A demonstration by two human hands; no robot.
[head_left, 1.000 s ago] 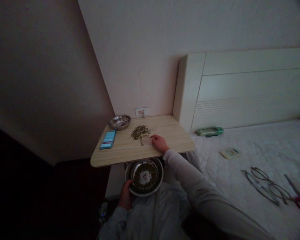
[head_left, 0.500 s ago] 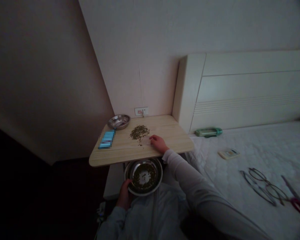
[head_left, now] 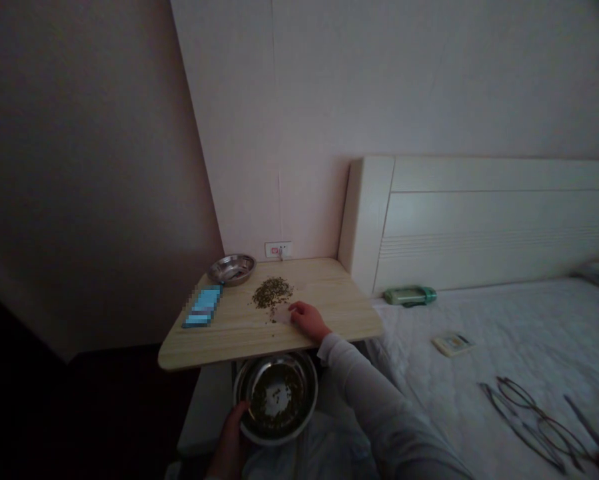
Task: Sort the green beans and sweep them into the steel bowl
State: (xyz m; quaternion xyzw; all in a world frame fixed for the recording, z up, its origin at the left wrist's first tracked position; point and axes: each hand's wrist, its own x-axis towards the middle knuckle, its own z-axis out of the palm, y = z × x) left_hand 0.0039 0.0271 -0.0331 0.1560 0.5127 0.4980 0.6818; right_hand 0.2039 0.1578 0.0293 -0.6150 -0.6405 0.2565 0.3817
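My left hand (head_left: 230, 433) grips the left rim of a steel bowl (head_left: 310, 393), thumb over the edge. The bowl sits just below the table's front edge, with small greenish-brown grains (head_left: 264, 400) spread around its bottom. My right hand (head_left: 308, 321) rests at the wooden tabletop (head_left: 219, 347), fingers closed on a pale, see-through flat piece (head_left: 282, 315); its exact kind is unclear. That piece lies at the near side of a heap of similar grains (head_left: 273, 292), with a few strays nearby.
A second steel bowl (head_left: 232, 269) and a phone (head_left: 203, 307) with a blurred screen occupy the table's left side. Behind is a wall socket (head_left: 278, 250). On the bed at right lie a green bottle (head_left: 410, 296), a small pale box (head_left: 453, 343), eyeglasses (head_left: 534, 417) and scissors (head_left: 592, 427).
The camera view has tipped upward, so everything appears lower in the picture. Both hands keep their holds, and the grain heap looks nearly the same.
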